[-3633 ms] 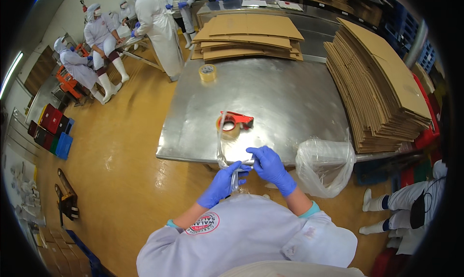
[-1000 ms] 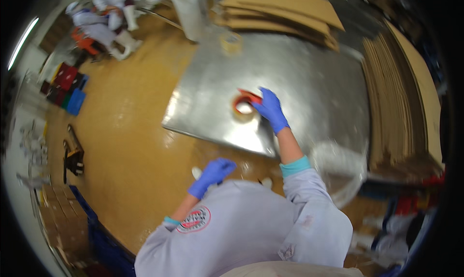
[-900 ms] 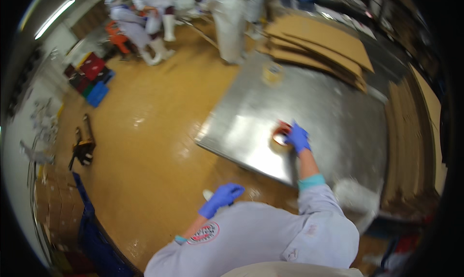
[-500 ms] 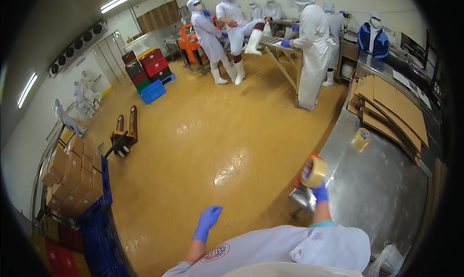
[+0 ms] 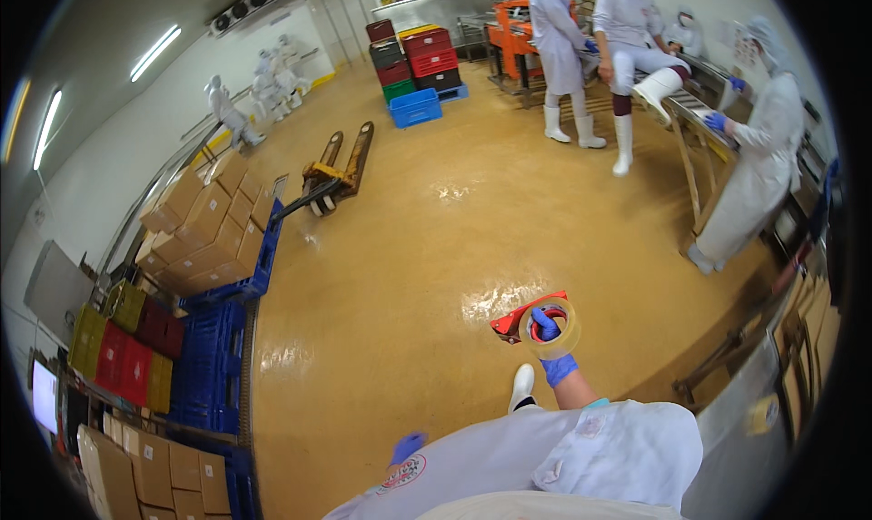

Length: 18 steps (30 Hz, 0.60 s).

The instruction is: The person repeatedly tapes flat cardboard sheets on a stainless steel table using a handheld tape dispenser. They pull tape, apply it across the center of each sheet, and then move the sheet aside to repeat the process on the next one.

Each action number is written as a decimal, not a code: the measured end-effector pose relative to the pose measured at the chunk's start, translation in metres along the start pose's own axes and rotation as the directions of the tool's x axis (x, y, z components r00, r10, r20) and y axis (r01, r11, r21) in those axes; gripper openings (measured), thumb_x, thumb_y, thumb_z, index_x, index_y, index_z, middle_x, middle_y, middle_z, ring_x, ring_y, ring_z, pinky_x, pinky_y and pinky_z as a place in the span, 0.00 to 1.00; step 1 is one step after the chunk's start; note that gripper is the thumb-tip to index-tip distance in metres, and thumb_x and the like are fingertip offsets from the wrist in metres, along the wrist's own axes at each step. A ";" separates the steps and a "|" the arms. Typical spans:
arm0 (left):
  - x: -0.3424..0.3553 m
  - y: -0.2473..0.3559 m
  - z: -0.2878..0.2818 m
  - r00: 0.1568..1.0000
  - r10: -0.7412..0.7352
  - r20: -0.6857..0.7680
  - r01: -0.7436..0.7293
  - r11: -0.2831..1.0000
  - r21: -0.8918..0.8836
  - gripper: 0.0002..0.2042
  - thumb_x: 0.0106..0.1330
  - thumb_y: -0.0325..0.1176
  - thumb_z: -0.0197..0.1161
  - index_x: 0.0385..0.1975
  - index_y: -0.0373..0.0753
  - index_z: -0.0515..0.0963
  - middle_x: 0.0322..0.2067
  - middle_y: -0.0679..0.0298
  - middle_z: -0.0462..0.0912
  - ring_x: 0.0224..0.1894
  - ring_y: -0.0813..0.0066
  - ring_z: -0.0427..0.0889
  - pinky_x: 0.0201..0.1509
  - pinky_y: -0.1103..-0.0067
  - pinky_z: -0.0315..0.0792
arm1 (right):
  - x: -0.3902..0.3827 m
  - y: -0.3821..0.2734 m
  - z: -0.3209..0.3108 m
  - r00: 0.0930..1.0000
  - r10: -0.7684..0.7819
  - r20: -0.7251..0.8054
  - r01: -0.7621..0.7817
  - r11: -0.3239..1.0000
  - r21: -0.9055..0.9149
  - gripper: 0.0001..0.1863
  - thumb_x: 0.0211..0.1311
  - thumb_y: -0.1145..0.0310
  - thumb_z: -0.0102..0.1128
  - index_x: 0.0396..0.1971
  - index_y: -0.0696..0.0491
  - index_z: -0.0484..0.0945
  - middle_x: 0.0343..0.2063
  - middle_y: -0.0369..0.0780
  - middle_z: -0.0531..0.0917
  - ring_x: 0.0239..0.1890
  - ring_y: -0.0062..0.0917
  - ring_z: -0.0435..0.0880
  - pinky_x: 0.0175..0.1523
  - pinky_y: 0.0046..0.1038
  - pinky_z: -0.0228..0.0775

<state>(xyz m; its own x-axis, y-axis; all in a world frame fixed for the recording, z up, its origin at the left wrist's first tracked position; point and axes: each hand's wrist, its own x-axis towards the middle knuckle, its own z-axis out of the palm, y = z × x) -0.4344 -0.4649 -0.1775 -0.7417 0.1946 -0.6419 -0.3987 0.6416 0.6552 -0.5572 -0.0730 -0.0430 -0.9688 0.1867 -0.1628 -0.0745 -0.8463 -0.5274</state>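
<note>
My right hand, in a blue glove, is closed on a red tape dispenser held out over the floor in front of me. A wide roll of clear tape sits on the dispenser, around my fingers as seen from here. My left hand, also blue-gloved, hangs low beside my white coat. It is blurred and partly cut off by the sleeve, so its fingers do not show clearly. One white boot of mine shows below the right forearm.
Cartons are stacked on a blue pallet at left, near a pallet jack. Coloured crates and more cartons stand nearer. At right is a metal table with a tape roll. Several co-workers are at the back.
My view has turned left, away from the metal table. The right hand now holds the tape dispenser out over the floor, and the left hand has dropped lower.
</note>
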 end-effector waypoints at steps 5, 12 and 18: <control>-0.001 -0.029 -0.043 0.868 -0.488 -0.093 0.492 0.870 0.029 0.17 0.60 0.44 0.52 0.42 0.40 0.75 0.35 0.59 0.79 0.37 0.68 0.78 0.43 0.75 0.69 | 0.084 -0.031 0.034 0.959 -0.213 -0.187 0.203 0.977 -0.071 0.09 0.54 0.65 0.58 0.35 0.48 0.73 0.28 0.30 0.76 0.31 0.14 0.74 0.36 0.18 0.68; 0.129 0.188 -0.065 0.968 0.175 -0.179 -0.175 0.984 0.014 0.17 0.61 0.43 0.51 0.42 0.39 0.74 0.35 0.58 0.80 0.37 0.65 0.78 0.42 0.74 0.70 | 0.253 -0.134 0.042 0.484 -0.861 0.155 0.426 0.077 -0.901 0.11 0.50 0.58 0.60 0.27 0.48 0.73 0.25 0.34 0.75 0.29 0.21 0.73 0.35 0.24 0.70; 0.143 0.550 -0.017 0.413 0.904 0.108 -0.878 0.427 -0.217 0.19 0.62 0.35 0.52 0.54 0.43 0.65 0.51 0.56 0.66 0.54 0.68 0.65 0.54 0.79 0.63 | 0.344 -0.209 0.072 0.791 -0.505 -0.345 0.593 0.772 0.229 0.17 0.47 0.52 0.59 0.31 0.48 0.72 0.27 0.38 0.78 0.26 0.33 0.77 0.31 0.43 0.70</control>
<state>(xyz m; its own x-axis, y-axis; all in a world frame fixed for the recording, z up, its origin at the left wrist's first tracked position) -0.7692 -0.0966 0.0981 -0.6087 0.7407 0.2845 0.3642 -0.0577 0.9295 -0.8916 0.1326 0.0712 -0.6474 0.7473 -0.1500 -0.6860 -0.6571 -0.3124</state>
